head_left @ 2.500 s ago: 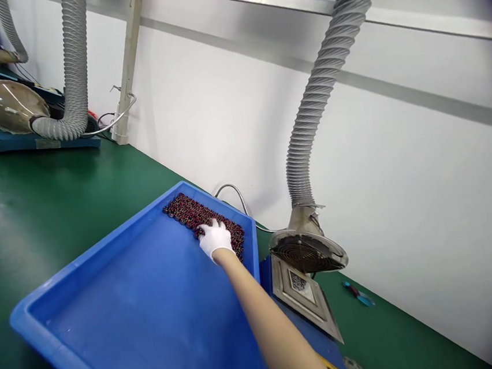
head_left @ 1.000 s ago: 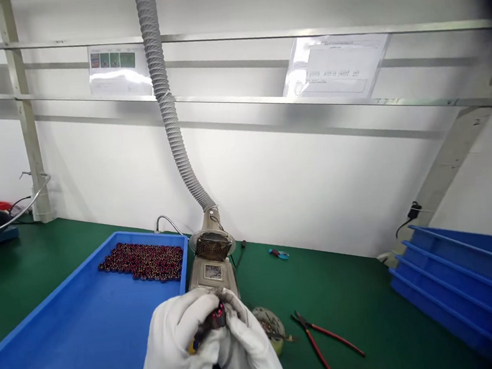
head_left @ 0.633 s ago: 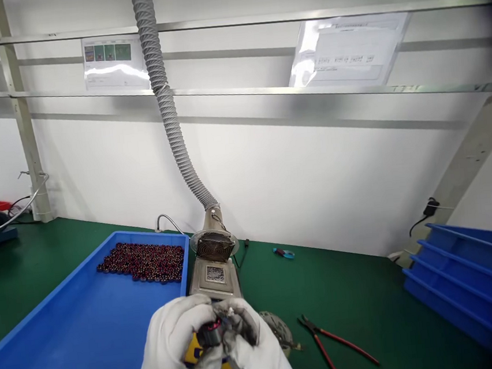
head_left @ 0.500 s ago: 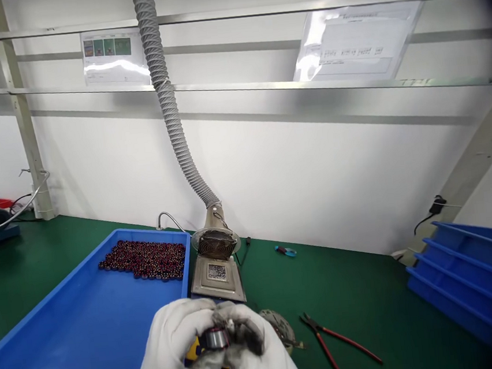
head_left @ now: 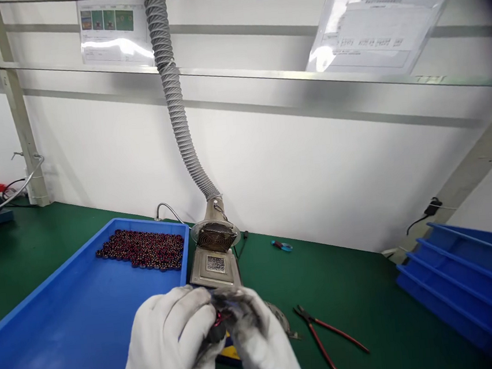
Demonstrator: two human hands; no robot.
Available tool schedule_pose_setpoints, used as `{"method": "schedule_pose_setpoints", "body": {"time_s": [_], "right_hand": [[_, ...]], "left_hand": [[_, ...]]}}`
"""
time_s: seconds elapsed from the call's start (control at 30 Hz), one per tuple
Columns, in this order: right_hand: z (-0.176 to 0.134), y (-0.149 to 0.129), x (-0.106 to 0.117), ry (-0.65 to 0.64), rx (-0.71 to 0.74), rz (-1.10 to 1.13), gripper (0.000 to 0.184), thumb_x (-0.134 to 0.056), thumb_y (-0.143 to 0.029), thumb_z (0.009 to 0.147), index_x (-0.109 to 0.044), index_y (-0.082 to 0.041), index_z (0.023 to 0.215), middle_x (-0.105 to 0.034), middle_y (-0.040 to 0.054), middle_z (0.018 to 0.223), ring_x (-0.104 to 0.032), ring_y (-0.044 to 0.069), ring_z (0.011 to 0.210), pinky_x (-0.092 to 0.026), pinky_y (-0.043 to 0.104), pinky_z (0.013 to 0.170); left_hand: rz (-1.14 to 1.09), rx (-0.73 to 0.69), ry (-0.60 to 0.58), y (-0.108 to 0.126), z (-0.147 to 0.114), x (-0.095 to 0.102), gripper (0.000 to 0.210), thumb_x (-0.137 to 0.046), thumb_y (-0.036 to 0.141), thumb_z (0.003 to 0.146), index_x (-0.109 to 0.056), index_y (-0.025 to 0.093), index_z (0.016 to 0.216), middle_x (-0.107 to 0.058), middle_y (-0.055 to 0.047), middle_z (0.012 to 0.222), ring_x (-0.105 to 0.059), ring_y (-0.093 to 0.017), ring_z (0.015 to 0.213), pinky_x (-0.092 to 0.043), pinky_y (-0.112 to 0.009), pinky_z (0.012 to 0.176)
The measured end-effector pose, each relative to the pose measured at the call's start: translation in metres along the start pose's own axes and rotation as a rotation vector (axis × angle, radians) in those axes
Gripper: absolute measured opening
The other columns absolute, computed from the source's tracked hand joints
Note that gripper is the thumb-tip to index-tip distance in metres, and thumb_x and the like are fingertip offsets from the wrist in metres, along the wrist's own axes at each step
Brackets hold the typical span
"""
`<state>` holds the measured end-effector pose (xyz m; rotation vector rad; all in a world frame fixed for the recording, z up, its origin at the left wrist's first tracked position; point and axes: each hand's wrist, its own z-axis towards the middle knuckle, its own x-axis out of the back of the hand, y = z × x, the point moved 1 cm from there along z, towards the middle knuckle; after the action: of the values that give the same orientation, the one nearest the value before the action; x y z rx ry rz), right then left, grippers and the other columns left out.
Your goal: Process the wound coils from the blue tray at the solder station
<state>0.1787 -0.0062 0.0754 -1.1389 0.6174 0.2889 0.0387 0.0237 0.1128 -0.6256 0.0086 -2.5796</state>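
My left hand (head_left: 171, 336), in a white glove, closes around a small dark wire-wound stator (head_left: 217, 328) with reddish wire showing at its edge. My right hand (head_left: 255, 328), its glove blackened at the fingertips, is pinched against the stator's right side, where the red wire comes out. The fingers hide most of the part. Just beyond both hands sits a metal solder pot (head_left: 215, 267) with a square grey surface. Several dark red wound parts (head_left: 145, 249) lie packed together at the far end of a blue tray (head_left: 34, 295) on the left.
Red-handled pliers (head_left: 325, 336) lie right of my hands, beside a partly hidden round metal piece (head_left: 278, 316). Small blue cutters (head_left: 282, 245) are farther back. Blue trays (head_left: 460, 285) stack at the right. A grey duct hose (head_left: 174, 98) hangs above the pot.
Both hands have turned the stator, so its silvery side no longer shows and red wire is visible. My right fingers have straightened over its top. The camera view has shifted slightly.
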Motion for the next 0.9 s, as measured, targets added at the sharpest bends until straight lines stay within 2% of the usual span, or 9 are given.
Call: {"method": "schedule_pose_setpoints", "body": {"time_s": [0.1, 0.33, 0.43, 0.53, 0.6, 0.67, 0.7, 0.8, 0.9], "right_hand": [[0.0, 0.015, -0.001, -0.029, -0.074, -0.01, 0.035, -0.084, -0.026, 0.058, -0.066, -0.018, 0.087, -0.066, 0.0073, 0.083, -0.062, 0.024, 0.078, -0.051, 0.035, 0.073], [0.014, 0.036, 0.016, -0.1, -0.204, 0.054, 0.039, -0.087, -0.034, 0.051, -0.066, -0.016, 0.08, -0.065, 0.0055, 0.075, -0.063, 0.021, 0.069, -0.052, 0.035, 0.071], [0.015, 0.036, 0.014, -0.126, -0.217, 0.03, 0.035, -0.086, -0.03, 0.055, -0.066, -0.016, 0.08, -0.066, 0.0061, 0.077, -0.063, 0.02, 0.071, -0.052, 0.033, 0.071], [0.012, 0.031, 0.006, -0.162, -0.208, -0.01, 0.034, -0.085, -0.032, 0.056, -0.066, -0.016, 0.079, -0.066, 0.0071, 0.076, -0.063, 0.021, 0.071, -0.053, 0.033, 0.069], [0.009, 0.027, 0.002, -0.168, -0.196, -0.02, 0.033, -0.081, -0.038, 0.061, -0.067, -0.016, 0.081, -0.066, 0.0064, 0.072, -0.064, 0.022, 0.069, -0.053, 0.035, 0.067], [0.007, 0.023, 0.0, -0.16, -0.186, -0.022, 0.03, -0.074, -0.042, 0.069, -0.067, -0.018, 0.085, -0.065, 0.0052, 0.07, -0.064, 0.022, 0.069, -0.053, 0.037, 0.068], [0.005, 0.021, -0.001, -0.155, -0.178, -0.024, 0.027, -0.071, -0.042, 0.073, -0.067, -0.019, 0.085, -0.065, 0.0047, 0.069, -0.064, 0.022, 0.07, -0.053, 0.038, 0.069], [0.001, 0.017, -0.001, -0.142, -0.15, -0.039, 0.02, -0.069, -0.04, 0.074, -0.068, -0.021, 0.082, -0.066, 0.0043, 0.072, -0.064, 0.022, 0.076, -0.053, 0.036, 0.072], [-0.002, 0.014, -0.004, -0.138, -0.129, -0.051, 0.024, -0.071, -0.041, 0.071, -0.068, -0.022, 0.085, -0.066, 0.0055, 0.077, -0.063, 0.024, 0.08, -0.052, 0.037, 0.073]], "left_hand": [[-0.017, 0.034, -0.009, -0.002, -0.002, -0.001, 0.021, -0.048, 0.012, 0.076, -0.055, 0.014, 0.095, -0.067, -0.009, 0.096, -0.059, -0.022, 0.089, -0.047, -0.036, 0.071], [-0.411, 0.177, -0.142, -0.008, -0.008, -0.003, 0.026, -0.05, 0.027, 0.086, -0.051, 0.024, 0.112, -0.063, -0.004, 0.107, -0.058, -0.015, 0.095, -0.049, -0.025, 0.079], [-0.559, 0.206, -0.082, -0.016, -0.009, -0.003, 0.028, -0.04, 0.042, 0.09, -0.058, 0.025, 0.104, -0.067, -0.004, 0.097, -0.062, -0.015, 0.086, -0.05, -0.024, 0.077], [-0.745, 0.378, 0.048, -0.022, -0.008, -0.001, 0.036, -0.046, 0.053, 0.083, -0.065, 0.022, 0.081, -0.067, -0.004, 0.077, -0.063, -0.017, 0.075, -0.051, -0.025, 0.07], [-0.833, 0.566, 0.144, -0.025, -0.009, 0.003, 0.031, -0.053, 0.048, 0.081, -0.066, 0.021, 0.073, -0.067, -0.004, 0.075, -0.064, -0.018, 0.074, -0.053, -0.023, 0.065], [-0.835, 0.689, 0.145, -0.025, -0.012, 0.007, 0.017, -0.058, 0.036, 0.08, -0.068, 0.022, 0.078, -0.068, -0.005, 0.086, -0.065, -0.019, 0.082, -0.054, -0.021, 0.067], [-0.799, 0.702, 0.097, -0.023, -0.012, 0.008, 0.012, -0.061, 0.03, 0.078, -0.068, 0.023, 0.085, -0.067, -0.005, 0.095, -0.064, -0.02, 0.089, -0.054, -0.022, 0.072], [-0.649, 0.552, -0.116, -0.015, -0.012, 0.006, 0.036, -0.066, 0.017, 0.069, -0.062, 0.028, 0.103, -0.063, -0.005, 0.11, -0.059, -0.021, 0.101, -0.052, -0.03, 0.084], [-0.577, 0.383, -0.154, -0.009, -0.009, 0.003, 0.039, -0.065, 0.013, 0.072, -0.057, 0.028, 0.107, -0.064, -0.003, 0.107, -0.059, -0.018, 0.098, -0.052, -0.03, 0.084]]}}
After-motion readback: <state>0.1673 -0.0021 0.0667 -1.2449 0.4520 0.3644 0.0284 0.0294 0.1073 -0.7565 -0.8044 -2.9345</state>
